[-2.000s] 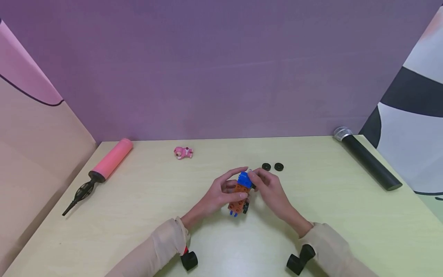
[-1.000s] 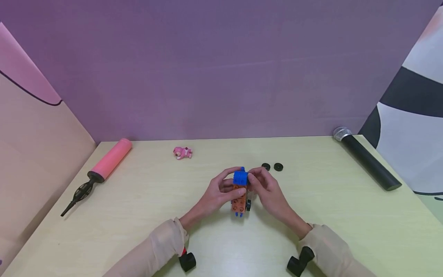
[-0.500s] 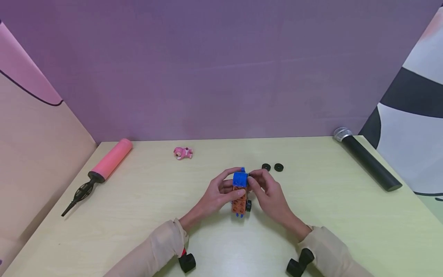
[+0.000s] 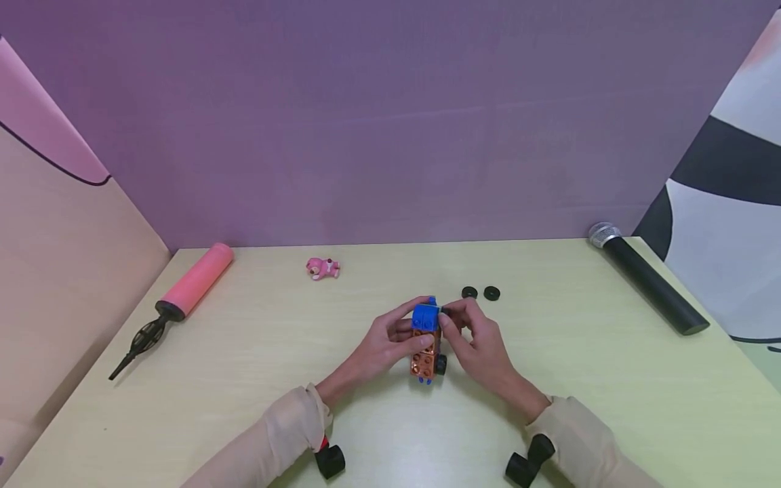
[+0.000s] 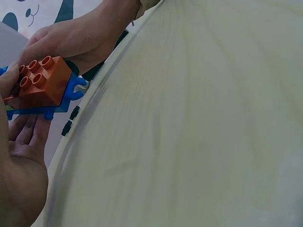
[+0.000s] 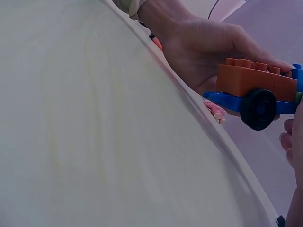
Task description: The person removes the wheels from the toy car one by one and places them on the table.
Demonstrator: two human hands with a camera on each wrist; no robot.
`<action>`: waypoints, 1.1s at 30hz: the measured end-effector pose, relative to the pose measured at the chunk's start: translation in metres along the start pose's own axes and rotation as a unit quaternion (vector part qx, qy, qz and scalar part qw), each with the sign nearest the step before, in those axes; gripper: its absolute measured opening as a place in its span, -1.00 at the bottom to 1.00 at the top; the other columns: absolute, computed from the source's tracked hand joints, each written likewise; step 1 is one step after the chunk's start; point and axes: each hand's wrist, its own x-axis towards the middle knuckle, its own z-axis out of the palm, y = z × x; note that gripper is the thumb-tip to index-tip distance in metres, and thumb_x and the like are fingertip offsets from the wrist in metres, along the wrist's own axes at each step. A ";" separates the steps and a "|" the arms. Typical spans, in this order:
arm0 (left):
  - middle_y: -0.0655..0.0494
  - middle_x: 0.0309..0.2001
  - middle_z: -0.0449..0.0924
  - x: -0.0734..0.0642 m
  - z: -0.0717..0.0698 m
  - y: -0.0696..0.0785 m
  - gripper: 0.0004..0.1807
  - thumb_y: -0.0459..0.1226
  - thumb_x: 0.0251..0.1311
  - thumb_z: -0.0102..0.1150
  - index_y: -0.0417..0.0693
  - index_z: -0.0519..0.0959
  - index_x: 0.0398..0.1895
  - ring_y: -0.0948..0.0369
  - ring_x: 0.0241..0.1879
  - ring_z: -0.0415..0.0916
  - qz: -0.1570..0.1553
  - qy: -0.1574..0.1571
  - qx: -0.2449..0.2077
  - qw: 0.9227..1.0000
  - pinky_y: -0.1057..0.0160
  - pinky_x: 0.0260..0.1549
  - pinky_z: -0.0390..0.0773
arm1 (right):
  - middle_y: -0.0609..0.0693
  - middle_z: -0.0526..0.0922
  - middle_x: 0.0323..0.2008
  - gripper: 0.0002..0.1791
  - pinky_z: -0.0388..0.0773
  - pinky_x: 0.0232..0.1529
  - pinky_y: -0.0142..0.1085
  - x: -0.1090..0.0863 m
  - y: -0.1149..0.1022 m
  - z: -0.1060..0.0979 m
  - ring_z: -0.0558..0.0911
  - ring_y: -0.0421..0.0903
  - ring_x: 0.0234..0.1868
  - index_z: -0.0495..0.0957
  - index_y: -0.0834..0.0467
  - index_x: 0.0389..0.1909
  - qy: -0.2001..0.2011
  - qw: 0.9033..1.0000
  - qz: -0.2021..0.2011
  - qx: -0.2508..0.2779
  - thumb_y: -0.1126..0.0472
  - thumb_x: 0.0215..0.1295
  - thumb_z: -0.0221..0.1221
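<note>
My left hand grips a toy car from its left side, thumb across the top, a little above the table. The car has studded orange bricks on a blue chassis and a blue block at its far end. A black wheel sits on the right side near the rear. My right hand pinches a small dark piece, seemingly another wheel, against the car's far right side; its fingers mostly hide it. Two loose black wheels lie just beyond that hand.
On the pale table, a pink bear figurine lies at the back. A pink hand pump with a black nozzle is at the left, and a black microphone at the right. A purple partition stands behind.
Two seconds ago the car was slanted, its near end to the left; it has since turned nearly straight. The right hand's fingers have shifted slightly at its far right side. The left grip stays.
</note>
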 end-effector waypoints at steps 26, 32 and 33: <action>-0.28 0.24 0.56 -0.001 -0.003 0.000 -0.29 -0.12 0.48 0.21 -0.06 0.24 0.61 -0.02 0.11 0.64 -0.016 -0.013 0.008 1.000 0.05 0.08 0.64 | -0.11 0.51 -0.44 -0.87 0.45 -0.51 -0.35 0.007 0.013 -0.006 0.48 -0.15 -0.47 0.49 0.28 -0.14 -0.015 0.991 -0.111 -0.066 0.34 0.34 0.15; -0.28 0.24 0.56 -0.001 -0.003 0.001 -0.29 -0.12 0.48 0.22 -0.07 0.24 0.61 -0.01 0.11 0.64 -0.020 -0.012 0.003 1.000 0.05 0.08 0.64 | -0.12 0.51 -0.46 -0.87 0.45 -0.52 -0.30 0.008 0.012 -0.008 0.48 -0.15 -0.48 0.49 0.26 -0.14 -0.026 0.992 -0.109 -0.053 0.35 0.34 0.16; -0.28 0.24 0.56 -0.001 -0.004 0.001 -0.29 -0.12 0.48 0.21 -0.06 0.24 0.61 0.00 0.10 0.64 -0.022 -0.012 0.005 1.000 0.05 0.08 0.63 | -0.12 0.52 -0.46 -0.86 0.45 -0.52 -0.29 0.008 0.012 -0.008 0.48 -0.16 -0.48 0.50 0.26 -0.14 -0.028 0.992 -0.107 -0.051 0.38 0.31 0.17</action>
